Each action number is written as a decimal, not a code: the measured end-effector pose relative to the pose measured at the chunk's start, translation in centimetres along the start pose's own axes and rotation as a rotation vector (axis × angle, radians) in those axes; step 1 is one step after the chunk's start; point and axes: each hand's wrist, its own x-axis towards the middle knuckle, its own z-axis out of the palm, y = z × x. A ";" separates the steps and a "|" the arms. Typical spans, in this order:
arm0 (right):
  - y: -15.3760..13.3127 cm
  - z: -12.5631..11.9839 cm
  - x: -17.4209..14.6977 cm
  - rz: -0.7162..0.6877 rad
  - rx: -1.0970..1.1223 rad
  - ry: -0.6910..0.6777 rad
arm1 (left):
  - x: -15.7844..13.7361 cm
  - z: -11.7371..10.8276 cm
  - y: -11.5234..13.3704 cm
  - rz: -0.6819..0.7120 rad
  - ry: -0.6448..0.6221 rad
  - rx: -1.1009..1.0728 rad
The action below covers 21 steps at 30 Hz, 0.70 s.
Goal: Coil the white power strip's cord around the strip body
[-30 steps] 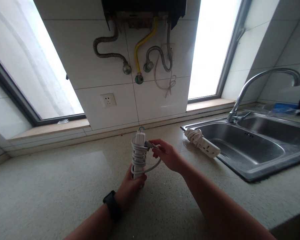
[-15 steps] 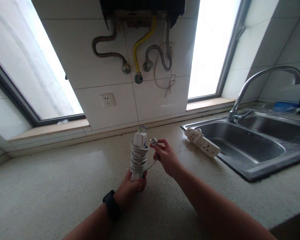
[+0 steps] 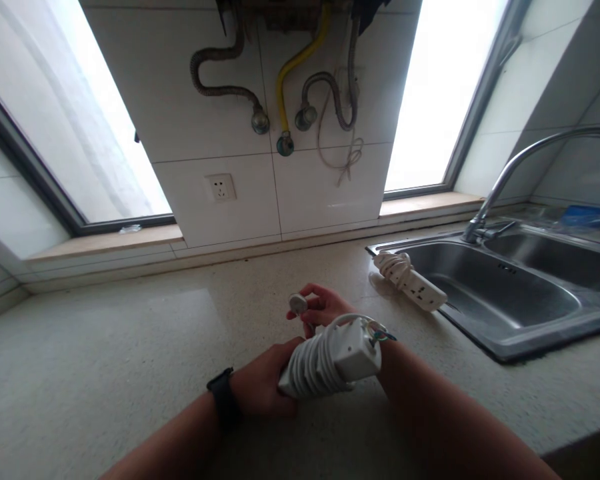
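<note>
White plastic power strip wound in its own white cord [image 3: 330, 363] lies tilted above the speckled countertop [image 3: 105, 373], left hand [image 3: 265, 387] wrapped around its lower end. Right hand [image 3: 323, 308] pinches the round white plug [image 3: 297, 304] just behind it.

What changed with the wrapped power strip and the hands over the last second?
The left hand tipped the wrapped power strip from upright to lying toward the right. The right hand kept the plug and drew it nearer. The second power strip stayed by the sink.
</note>
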 end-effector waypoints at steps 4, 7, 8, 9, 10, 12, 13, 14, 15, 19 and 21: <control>-1.9 -0.2 -1.0 0.034 -0.063 -0.028 | -0.3 -0.2 -0.2 -0.058 -0.015 0.251; -2.7 -0.3 -1.6 0.108 -0.113 -0.067 | -0.2 0.1 -0.1 -0.031 -0.030 0.474; -2.8 -0.3 -1.7 0.124 -0.123 -0.077 | -0.1 0.2 -0.1 -0.009 -0.028 0.539; -2.8 -0.4 -1.7 0.130 -0.130 -0.077 | 0.0 0.3 -0.2 0.013 -0.022 0.599; -2.8 -0.4 -1.7 0.128 -0.136 -0.067 | 0.0 0.4 -0.3 0.033 -0.012 0.655; -2.6 -0.4 -1.5 0.110 -0.147 -0.018 | 0.1 0.5 -0.7 0.066 0.025 0.750; -2.5 -0.3 -1.3 0.103 -0.155 0.022 | 0.1 0.5 -0.9 0.085 0.047 0.781; -2.3 -0.3 -1.1 0.103 -0.165 0.070 | 0.0 0.4 -1.1 0.107 0.071 0.799; -2.1 -0.2 -1.0 0.107 -0.175 0.124 | 0.0 0.4 -1.3 0.130 0.098 0.804; -0.9 -0.2 -0.4 0.153 -0.197 0.305 | -0.1 0.3 -1.6 0.178 0.197 0.740; -0.1 -0.6 0.0 0.191 -0.213 0.350 | -0.1 0.3 -1.6 0.152 0.239 0.682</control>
